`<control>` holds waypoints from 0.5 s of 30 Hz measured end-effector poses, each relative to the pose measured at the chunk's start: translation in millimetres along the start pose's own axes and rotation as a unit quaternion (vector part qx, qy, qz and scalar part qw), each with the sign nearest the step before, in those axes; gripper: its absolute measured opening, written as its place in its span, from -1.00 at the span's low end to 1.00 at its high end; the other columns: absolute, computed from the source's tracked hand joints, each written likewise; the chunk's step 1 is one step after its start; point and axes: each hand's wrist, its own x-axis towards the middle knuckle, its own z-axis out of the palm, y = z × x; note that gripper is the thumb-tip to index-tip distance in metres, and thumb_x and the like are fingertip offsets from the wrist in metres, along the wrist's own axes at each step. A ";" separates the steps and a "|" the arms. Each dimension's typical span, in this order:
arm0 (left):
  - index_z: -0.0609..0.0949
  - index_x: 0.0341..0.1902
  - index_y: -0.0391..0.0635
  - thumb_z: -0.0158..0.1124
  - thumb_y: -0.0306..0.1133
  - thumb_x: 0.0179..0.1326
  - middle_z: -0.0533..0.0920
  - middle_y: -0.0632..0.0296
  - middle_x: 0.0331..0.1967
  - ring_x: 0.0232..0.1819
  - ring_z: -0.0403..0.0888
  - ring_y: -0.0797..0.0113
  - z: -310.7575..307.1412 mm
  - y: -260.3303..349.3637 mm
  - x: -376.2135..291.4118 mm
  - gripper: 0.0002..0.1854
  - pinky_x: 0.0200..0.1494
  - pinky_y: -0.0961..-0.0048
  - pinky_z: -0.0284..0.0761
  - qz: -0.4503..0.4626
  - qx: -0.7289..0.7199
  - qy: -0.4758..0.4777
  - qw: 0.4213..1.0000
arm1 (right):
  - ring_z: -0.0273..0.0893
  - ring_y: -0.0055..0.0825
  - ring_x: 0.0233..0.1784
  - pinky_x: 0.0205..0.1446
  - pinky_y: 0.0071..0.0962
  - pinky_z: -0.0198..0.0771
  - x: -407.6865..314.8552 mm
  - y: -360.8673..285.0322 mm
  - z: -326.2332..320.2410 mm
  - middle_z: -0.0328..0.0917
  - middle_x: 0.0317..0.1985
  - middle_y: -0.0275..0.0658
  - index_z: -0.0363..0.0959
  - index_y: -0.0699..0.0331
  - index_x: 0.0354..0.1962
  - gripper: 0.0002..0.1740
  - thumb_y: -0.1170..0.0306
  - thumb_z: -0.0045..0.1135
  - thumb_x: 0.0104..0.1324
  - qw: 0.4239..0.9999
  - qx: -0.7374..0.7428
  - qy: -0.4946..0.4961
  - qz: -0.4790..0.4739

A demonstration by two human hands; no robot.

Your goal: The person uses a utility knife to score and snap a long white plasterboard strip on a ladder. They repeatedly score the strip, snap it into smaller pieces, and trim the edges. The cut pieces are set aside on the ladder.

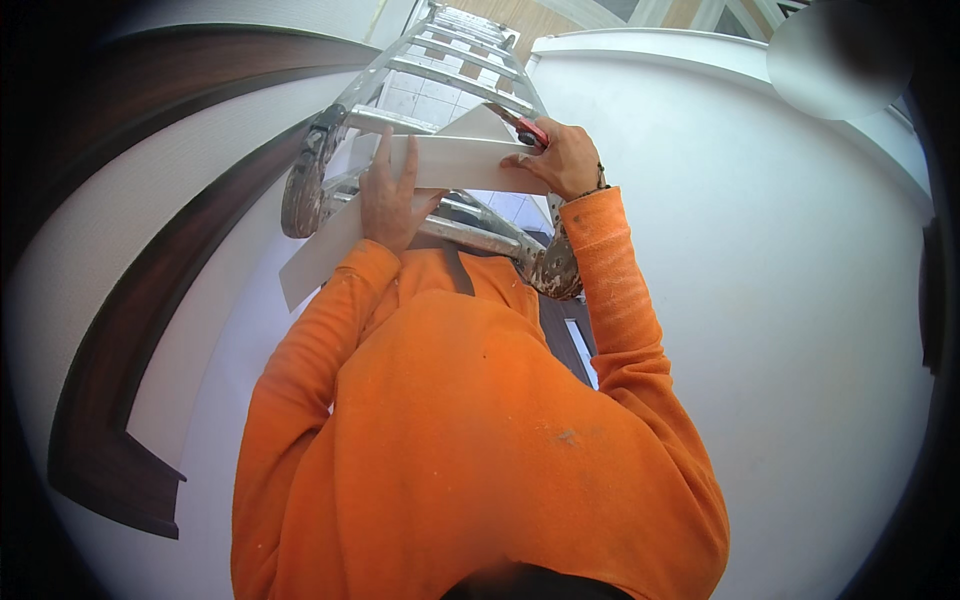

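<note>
My left hand (394, 196) grips a flat white strip (465, 161) near its left end, two fingers spread over its face. A second white strip (319, 255) runs diagonally behind the first, passing beneath my left hand. My right hand (571, 159) holds a red utility knife (531, 131) with a black knob, its blade end pointing up and left. The right thumb also presses the right end of the front strip. Both strips lie over an aluminium stepladder (457, 79), whose rungs show around them. The material of the strips is unclear.
Paint-spattered ladder hinges (556, 266) flank my waist. Dark wooden trim (112, 360) curves along the left wall. On the right stands a white wall (735, 262). Light floor tiles (420, 101) show far below between the rungs. A blurred round shape (836, 67) covers the upper right.
</note>
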 end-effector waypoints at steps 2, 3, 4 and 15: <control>0.27 0.66 0.03 0.66 0.03 0.03 0.17 -0.20 0.63 0.43 0.39 -0.14 1.6 -1.9 -1.4 0.14 0.24 -0.01 0.40 -0.003 0.002 -0.008 1.000 | 0.52 -0.22 -0.50 -0.32 -0.25 0.43 0.9 0.4 0.7 0.56 -0.56 -0.23 0.62 0.24 -0.33 -0.36 -0.10 0.71 -0.06 1.000 -0.003 -0.005 0.004; 0.24 0.68 0.05 0.63 0.09 0.06 0.15 -0.19 0.64 0.48 0.34 -0.14 3.3 -4.1 -2.6 0.15 0.27 -0.02 0.39 -0.006 0.003 -0.017 1.000 | 0.52 -0.23 -0.50 -0.32 -0.26 0.42 1.2 0.7 0.7 0.55 -0.56 -0.23 0.61 0.24 -0.34 -0.36 -0.10 0.71 -0.06 1.000 -0.004 -0.007 0.006; 0.21 0.70 0.07 0.60 0.14 0.10 0.13 -0.19 0.65 0.54 0.28 -0.14 4.8 -5.7 -3.8 0.16 0.30 -0.03 0.38 -0.010 0.004 -0.027 1.000 | 0.52 -0.22 -0.50 -0.32 -0.25 0.42 1.0 0.7 0.5 0.55 -0.56 -0.23 0.61 0.24 -0.34 -0.36 -0.10 0.71 -0.06 1.000 -0.003 -0.004 0.003; 0.18 0.71 0.05 0.58 0.15 0.10 0.01 -0.21 0.70 0.47 0.37 -0.15 6.2 -6.3 -4.8 0.17 0.31 0.00 0.38 -0.007 0.015 -0.029 0.999 | 0.54 -0.18 -0.48 -0.30 -0.23 0.43 -0.2 -0.5 -1.0 0.59 -0.53 -0.20 0.66 0.24 -0.28 -0.36 -0.10 0.70 -0.04 1.000 0.001 -0.011 0.001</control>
